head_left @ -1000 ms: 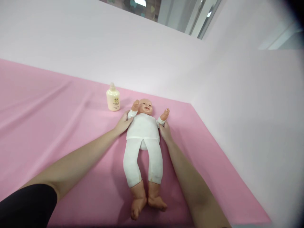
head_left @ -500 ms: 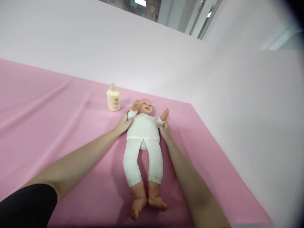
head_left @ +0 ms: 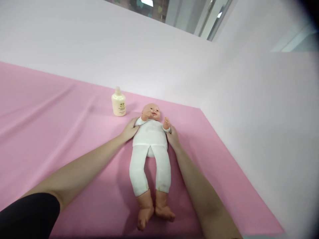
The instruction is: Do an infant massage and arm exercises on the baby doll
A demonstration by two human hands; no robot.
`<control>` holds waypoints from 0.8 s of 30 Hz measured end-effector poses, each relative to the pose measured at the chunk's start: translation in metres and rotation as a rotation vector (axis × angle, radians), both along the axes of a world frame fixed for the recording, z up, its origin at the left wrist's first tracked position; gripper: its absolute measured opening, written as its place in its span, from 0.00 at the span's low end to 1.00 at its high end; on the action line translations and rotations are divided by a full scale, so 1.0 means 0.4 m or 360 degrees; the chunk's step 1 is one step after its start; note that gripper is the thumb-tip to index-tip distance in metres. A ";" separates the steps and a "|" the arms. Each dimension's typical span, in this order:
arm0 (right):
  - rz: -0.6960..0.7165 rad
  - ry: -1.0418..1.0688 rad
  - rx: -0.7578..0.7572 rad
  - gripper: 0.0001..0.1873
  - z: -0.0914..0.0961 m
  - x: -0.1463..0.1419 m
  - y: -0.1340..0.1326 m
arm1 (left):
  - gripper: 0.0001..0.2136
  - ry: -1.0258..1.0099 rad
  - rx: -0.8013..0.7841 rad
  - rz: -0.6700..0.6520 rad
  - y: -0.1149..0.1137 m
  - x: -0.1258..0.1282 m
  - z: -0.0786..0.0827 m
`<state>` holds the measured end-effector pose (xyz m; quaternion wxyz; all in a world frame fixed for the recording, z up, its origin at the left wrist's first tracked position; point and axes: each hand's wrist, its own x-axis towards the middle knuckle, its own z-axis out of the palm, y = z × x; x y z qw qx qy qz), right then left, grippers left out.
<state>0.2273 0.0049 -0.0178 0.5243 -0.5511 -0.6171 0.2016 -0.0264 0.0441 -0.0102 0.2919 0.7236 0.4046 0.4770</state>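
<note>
A baby doll [head_left: 150, 146] in a white top and white leggings lies on its back on a pink sheet [head_left: 62, 132], head away from me, bare feet toward me. My left hand [head_left: 129, 128] grips the doll's arm on the left side, near the shoulder. My right hand [head_left: 172, 136] holds the doll's other arm by the sleeve. Both doll arms are folded inward over the chest, one small hand near the face.
A cream lotion bottle [head_left: 118, 102] stands upright on the sheet just left of the doll's head. Pale pink walls [head_left: 249, 109] close in behind and on the right, meeting at a corner. The sheet spreads wide to the left.
Both of the doll's arms, spread outward before, have been brought inward over its chest by my hands. The bottle and the doll's body and legs have not moved.
</note>
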 end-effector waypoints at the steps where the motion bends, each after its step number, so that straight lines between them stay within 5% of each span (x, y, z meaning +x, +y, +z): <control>1: -0.0015 0.0046 -0.0038 0.17 0.002 -0.001 -0.001 | 0.22 -0.0042 -0.0023 -0.0023 -0.002 0.001 0.002; 9: -0.0168 0.0357 -0.0189 0.16 0.003 0.004 0.004 | 0.26 -0.0267 -0.0216 0.0154 0.003 -0.001 -0.009; 24: 0.0031 -0.0078 0.0069 0.21 0.002 0.002 0.002 | 0.22 -0.0090 -0.0091 -0.0028 -0.005 0.003 0.006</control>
